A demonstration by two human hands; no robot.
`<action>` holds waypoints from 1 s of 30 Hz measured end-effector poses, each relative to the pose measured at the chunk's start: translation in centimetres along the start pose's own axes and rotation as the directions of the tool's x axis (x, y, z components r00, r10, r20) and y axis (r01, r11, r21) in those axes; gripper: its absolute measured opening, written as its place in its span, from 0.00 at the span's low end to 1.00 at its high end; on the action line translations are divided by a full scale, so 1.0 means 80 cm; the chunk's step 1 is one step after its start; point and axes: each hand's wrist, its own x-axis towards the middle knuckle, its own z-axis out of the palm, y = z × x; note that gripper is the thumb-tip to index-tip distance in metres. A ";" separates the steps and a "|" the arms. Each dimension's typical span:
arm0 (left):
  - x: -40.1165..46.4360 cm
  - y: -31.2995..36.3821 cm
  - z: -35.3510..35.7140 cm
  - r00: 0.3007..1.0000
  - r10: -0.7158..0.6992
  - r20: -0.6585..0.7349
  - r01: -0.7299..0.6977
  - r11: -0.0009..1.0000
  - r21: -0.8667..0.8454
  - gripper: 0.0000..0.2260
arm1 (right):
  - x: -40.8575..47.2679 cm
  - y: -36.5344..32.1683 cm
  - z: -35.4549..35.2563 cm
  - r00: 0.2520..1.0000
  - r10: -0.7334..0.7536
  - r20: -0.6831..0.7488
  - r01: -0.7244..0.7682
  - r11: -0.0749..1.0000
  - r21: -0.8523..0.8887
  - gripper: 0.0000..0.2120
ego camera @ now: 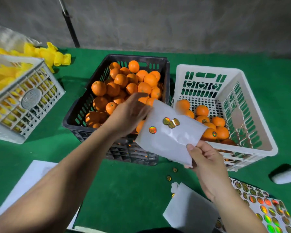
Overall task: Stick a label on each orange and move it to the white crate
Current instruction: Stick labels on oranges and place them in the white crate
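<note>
Now the right hand (pixel 207 163) is pinching the corner of a white backing sheet (pixel 170 132) bearing a few holographic labels (pixel 170 122), while the left hand (pixel 129 115), fingers loosely spread, is hovering over oranges (pixel 124 84) heaped in the black crate (pixel 77 115); labelled ones are lying in the white crate (pixel 252 105) alongside.

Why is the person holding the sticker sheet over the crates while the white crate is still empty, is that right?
Not quite. The white crate is not empty: the head view shows several oranges already in it, one with a shiny label. The rest holds: the right hand grips the sticker sheet over the crates, with the left hand at its edge.
</note>
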 end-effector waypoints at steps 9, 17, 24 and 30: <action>0.045 -0.084 -0.016 0.787 -0.610 0.094 0.523 0.740 0.424 0.24 | 0.001 0.005 -0.009 1.000 -0.002 -0.009 0.002 1.000 0.006 0.09; 0.044 -0.091 -0.029 0.762 -0.641 -0.091 0.630 0.703 0.330 0.26 | -0.003 0.002 -0.005 1.000 -0.018 0.011 0.017 0.999 0.039 0.11; -0.009 0.006 -0.038 0.900 -0.414 -0.139 0.296 0.812 -0.503 0.26 | -0.007 -0.008 -0.015 0.998 -0.065 0.004 0.065 0.997 -0.029 0.12; -0.088 0.083 0.020 0.931 -0.320 0.176 0.303 0.407 -0.862 0.26 | -0.019 -0.034 -0.038 0.989 -0.122 0.090 0.133 0.982 -0.135 0.14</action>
